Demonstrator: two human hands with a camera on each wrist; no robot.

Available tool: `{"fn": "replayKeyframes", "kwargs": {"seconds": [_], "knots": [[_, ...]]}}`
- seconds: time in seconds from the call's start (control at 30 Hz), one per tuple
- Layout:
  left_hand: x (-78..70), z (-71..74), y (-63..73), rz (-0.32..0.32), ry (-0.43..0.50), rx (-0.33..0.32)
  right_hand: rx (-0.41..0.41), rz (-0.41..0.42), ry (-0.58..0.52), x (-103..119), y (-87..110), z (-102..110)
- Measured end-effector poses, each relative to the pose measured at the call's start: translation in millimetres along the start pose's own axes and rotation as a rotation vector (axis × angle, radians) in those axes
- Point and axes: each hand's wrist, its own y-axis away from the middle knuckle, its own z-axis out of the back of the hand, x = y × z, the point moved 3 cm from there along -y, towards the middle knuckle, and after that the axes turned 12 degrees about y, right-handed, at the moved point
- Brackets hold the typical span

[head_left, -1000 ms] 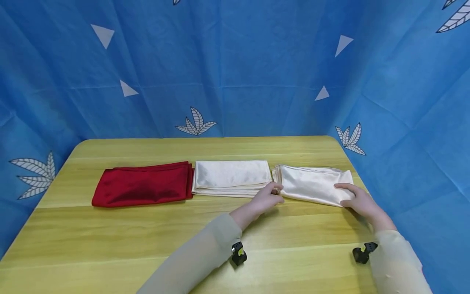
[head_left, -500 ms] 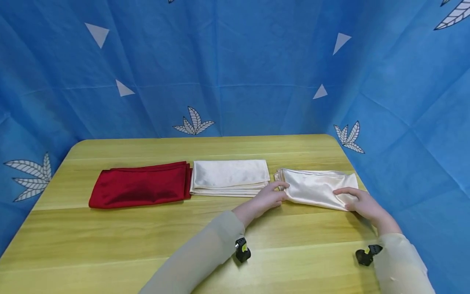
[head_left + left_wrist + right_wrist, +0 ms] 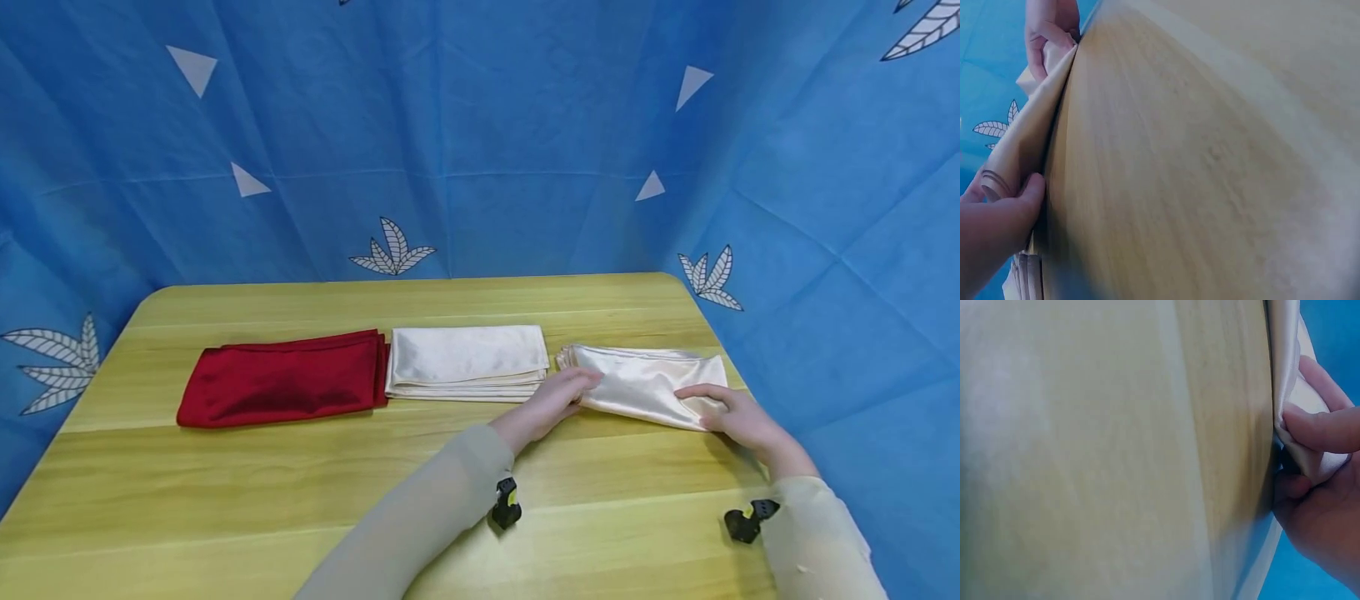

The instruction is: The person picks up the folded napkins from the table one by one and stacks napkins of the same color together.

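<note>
A folded cream satin cloth (image 3: 637, 383) lies at the right end of a row on the table. My left hand (image 3: 553, 404) holds its left end, thumb at the front edge and fingers over the top; the left wrist view shows the layered folds (image 3: 996, 183) between them. At the other end, my right hand (image 3: 746, 423) pinches the cloth's near corner. In the right wrist view its thumb (image 3: 1310, 428) presses on the satin, with a finger behind. Just left of my left hand lies a second folded cream cloth (image 3: 468, 354), stacked in even layers.
A folded red satin cloth (image 3: 285, 379) lies at the left of the row, touching or nearly touching the middle cloth. The wooden table (image 3: 225, 500) has rounded far corners. A blue patterned curtain (image 3: 487, 125) hangs behind it and along both sides.
The right-hand cream cloth has shifted slightly right and nearer to me, leaving a wider gap from the middle cloth. My left hand has moved right, further onto its left end.
</note>
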Motion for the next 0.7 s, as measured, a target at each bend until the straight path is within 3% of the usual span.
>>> {"fn": "replayKeyframes", "kwargs": {"seconds": [0.13, 0.37, 0.53, 0.63, 0.7], "knots": [[0.0, -0.6, -3.3, -0.029, -0.107, -0.037, 0.025, -0.013, -0.022, -2, 1.1, -2], [7.1, -3.8, -3.2, 0.102, -0.097, -0.081, 0.067, -0.011, -0.058, -5, 6.9, -5], [8.1, -3.1, 0.5, 0.069, -0.226, -0.107, 0.045, -0.026, -0.043, -4, 10.5, -7], [7.9, -1.2, 5.4, 0.028, -0.309, -0.072, 0.028, -0.019, -0.063, -1, 14.5, -9], [7.3, 1.2, 8.7, 0.001, -0.309, -0.041, 0.019, -0.002, -0.107, 3, 18.3, -9]]}}
